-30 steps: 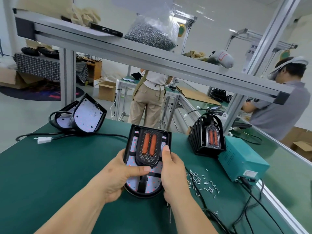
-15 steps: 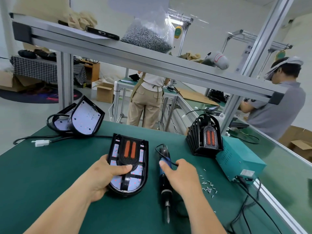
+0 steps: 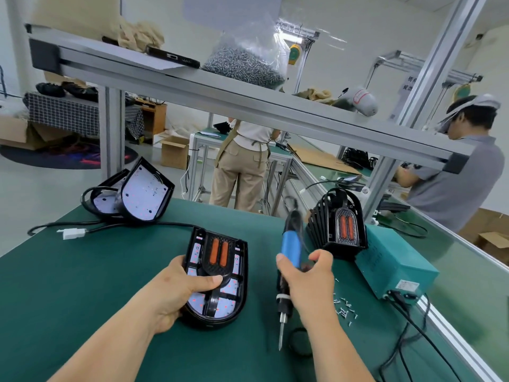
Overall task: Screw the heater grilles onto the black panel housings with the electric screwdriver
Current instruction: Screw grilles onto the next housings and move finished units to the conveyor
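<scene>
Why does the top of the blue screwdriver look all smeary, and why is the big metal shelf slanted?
Head view: the screwdriver is smeared at its top, probably motion blur, though the right hand gripping it and the panel under the left hand look sharp. Head view: the wide-angle lens tilts and stretches the shelf. Light glares off the bag of screws.

Electric screwdriver (image 3: 290,248) top blurred; screws (image 3: 343,310) indistinct.

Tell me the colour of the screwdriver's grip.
Blue, on the electric screwdriver; the head view shows it.
</scene>
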`<state>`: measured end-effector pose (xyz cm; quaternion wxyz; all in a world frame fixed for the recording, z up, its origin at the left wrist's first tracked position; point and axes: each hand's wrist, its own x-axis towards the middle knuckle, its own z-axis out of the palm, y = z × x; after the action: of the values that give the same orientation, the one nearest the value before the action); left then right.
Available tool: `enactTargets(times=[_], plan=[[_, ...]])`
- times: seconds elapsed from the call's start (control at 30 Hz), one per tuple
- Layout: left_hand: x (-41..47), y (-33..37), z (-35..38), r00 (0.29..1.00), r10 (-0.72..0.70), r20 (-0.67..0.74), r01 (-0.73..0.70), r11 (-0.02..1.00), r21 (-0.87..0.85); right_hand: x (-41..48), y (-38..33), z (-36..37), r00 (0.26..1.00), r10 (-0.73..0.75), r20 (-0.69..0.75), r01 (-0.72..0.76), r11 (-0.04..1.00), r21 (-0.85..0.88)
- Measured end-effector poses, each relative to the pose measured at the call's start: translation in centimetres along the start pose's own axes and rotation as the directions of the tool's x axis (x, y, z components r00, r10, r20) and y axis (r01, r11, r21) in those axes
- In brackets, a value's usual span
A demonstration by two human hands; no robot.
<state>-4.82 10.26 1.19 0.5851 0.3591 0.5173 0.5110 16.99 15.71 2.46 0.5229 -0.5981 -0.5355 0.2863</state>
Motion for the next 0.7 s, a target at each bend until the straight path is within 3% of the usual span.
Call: enactTargets(times=[0.03, 0.1, 0.17, 0.3, 0.53, 0.7], plan=[[-0.1, 0.1, 0.1, 1.0, 0.001, -0.003, -0.001, 1.0, -0.005, 0.2, -0.3, -0.1, 0.998, 0.046, -0.037, -0.038, 0.98, 0.193], [-0.3, 0.1, 0.4, 1.0, 0.002, -0.006, -0.003, 1.0, -0.028, 0.4, -1.2, -0.4, 0.985, 0.167, -0.035, -0.123, 0.836, 0.535], [-0.6, 0.0, 0.8, 1.0, 0.006, 0.005, -0.005, 0.998, -0.055, 0.6, -1.7, -1.0, 0.967, 0.253, 0.034, -0.209, 0.707, 0.675], [-1.1, -0.3, 1.4, 0.999, -0.014, 0.048, 0.016, 1.0, -0.027, 1.1, -1.4, -2.3, 0.921, 0.365, 0.135, -0.315, 0.496, 0.809], [-2.1, 0.3, 2.6, 0.993, -0.116, 0.035, 0.111, 0.986, 0.124, 2.3, -1.3, -5.5, 0.953, 0.267, 0.143, -0.235, 0.352, 0.906], [-2.9, 0.5, 2.8, 0.99, -0.134, -0.052, 0.142, 0.959, 0.246, 2.0, -0.7, -7.4, 0.932, 0.254, 0.257, -0.321, 0.254, 0.912]])
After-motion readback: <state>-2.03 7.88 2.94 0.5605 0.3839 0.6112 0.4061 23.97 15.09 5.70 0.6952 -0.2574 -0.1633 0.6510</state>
